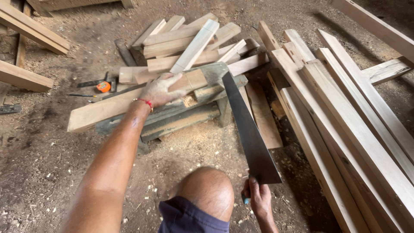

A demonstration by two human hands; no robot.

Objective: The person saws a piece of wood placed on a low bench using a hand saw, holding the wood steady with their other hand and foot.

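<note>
My left hand presses flat on a long pale wooden board that lies across a low dark wooden bench. A red thread circles that wrist. My right hand grips the handle of a handsaw, whose dark blade rises from near my knee up to the board's right end. My bare knee shows at the bottom centre. Sawdust lies under the bench.
A pile of short cut wood pieces lies behind the bench. Several long planks are stacked at the right. An orange tape measure and a pencil lie on the dirt floor at the left, with more timber beyond.
</note>
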